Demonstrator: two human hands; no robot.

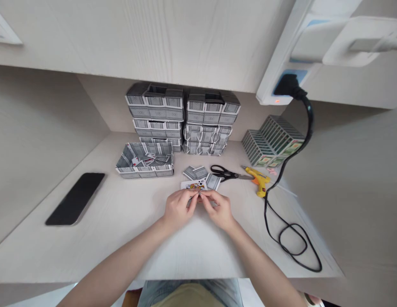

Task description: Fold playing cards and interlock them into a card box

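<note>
You are holding a small piece (199, 194) with both hands at once, right in front of you and just by the near edge of the queen card (194, 184), probably because something that small is needing steadying from two sides. The face-down cards (213, 181) are lying just beyond, seemingly for easy reach. The scissors (224, 172) and glue gun (260, 180) are resting to your right, likely handy there yet out of the way. The tray (145, 173) is standing beyond your left hand (178, 209), holding loose bits, while the phone (76, 198) is lying well apart on the left.

As for your fingers, the left thumb and forefinger are pressing together at their tips on the piece, and those of your right hand (219, 209) are pinching it opposite, the tips almost meeting. They are hiding most of it, so you cannot tell its shape from here.
</note>
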